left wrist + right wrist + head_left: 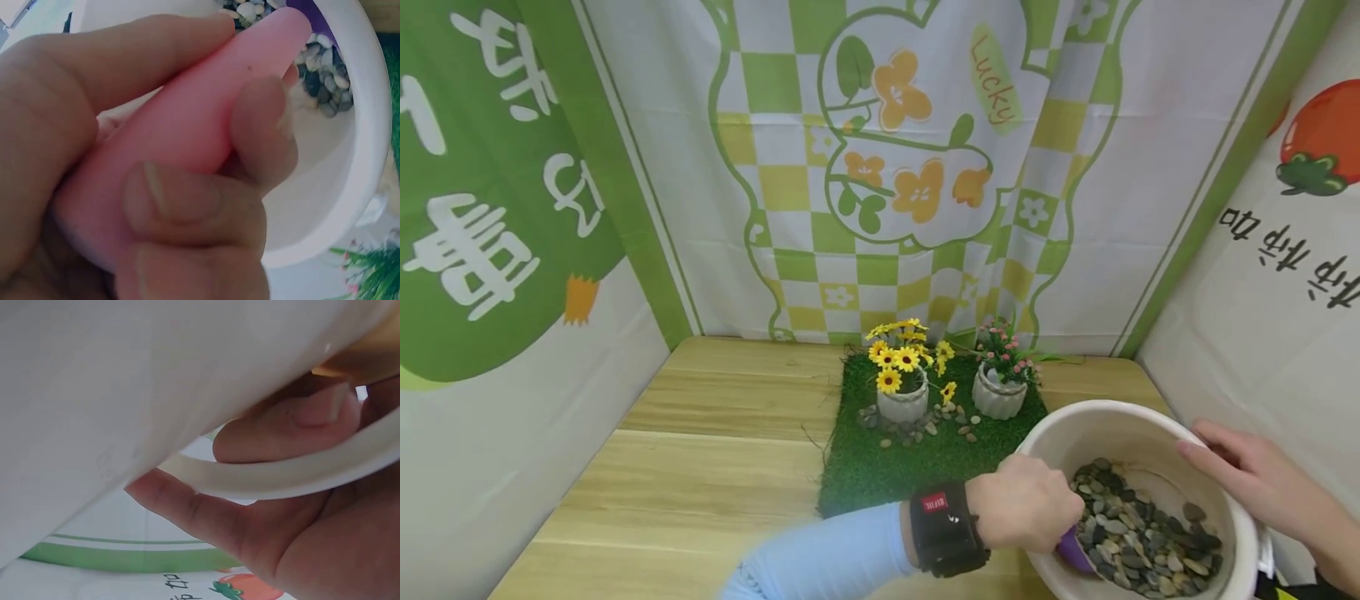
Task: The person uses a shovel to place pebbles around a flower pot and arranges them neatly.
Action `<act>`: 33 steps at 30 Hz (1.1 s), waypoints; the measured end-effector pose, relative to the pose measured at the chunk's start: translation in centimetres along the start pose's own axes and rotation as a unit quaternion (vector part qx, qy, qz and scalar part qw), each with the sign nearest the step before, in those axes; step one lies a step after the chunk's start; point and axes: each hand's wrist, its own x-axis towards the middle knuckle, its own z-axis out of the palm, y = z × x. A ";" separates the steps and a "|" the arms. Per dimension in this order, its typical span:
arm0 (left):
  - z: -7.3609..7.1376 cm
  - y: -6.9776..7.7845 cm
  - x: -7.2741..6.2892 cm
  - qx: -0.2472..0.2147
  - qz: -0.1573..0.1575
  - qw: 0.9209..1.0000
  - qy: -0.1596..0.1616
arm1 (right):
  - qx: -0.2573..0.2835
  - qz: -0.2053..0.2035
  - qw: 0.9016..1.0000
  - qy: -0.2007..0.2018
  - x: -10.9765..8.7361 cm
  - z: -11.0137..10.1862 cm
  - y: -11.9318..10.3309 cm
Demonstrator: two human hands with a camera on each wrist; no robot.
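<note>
A white bucket (1108,412), tilted toward the camera, holds a heap of grey and tan pebbles (1138,533). My left hand (1026,500) is over its left rim, fingers wrapped round the pink handle (181,137) of a small shovel. The shovel's purple blade (1073,552) lies against the pebbles by the inner left wall. On the bucket's far right side my right hand (1262,475) has its thumb at the rim. In the right wrist view, its fingers curl round a curved white handle (281,478) beside the bucket's outer wall (81,406).
A green turf mat (880,475) lies on the wooden table (700,467). On it stand a pot of yellow flowers (902,404) and a pot of pink flowers (998,396), with loose pebbles (925,425) around them. Printed cloths (925,275) hang behind and at both sides.
</note>
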 end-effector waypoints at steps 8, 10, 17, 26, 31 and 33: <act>1.3 0.3 1.0 0.002 -0.015 1.000 0.008 | 0.027 -0.030 0.999 0.000 0.4 0.5 -0.3; 1.5 0.4 1.0 0.007 -0.015 1.000 0.010 | 0.034 -0.040 0.999 0.001 0.4 0.6 -0.2; 1.9 1.5 1.8 0.030 0.002 0.999 0.024 | 0.025 -0.037 0.999 0.028 -0.5 0.2 0.3; 3.2 0.8 1.6 0.027 0.023 0.996 0.087 | 0.002 -0.064 0.996 0.059 -0.6 0.3 0.7; 3.4 0.9 1.4 0.030 0.027 0.994 0.106 | -0.004 -0.063 0.996 0.061 -0.7 0.3 0.7; 3.5 1.0 1.4 0.032 0.030 0.993 0.114 | -0.006 -0.055 0.997 0.057 -0.8 0.3 0.8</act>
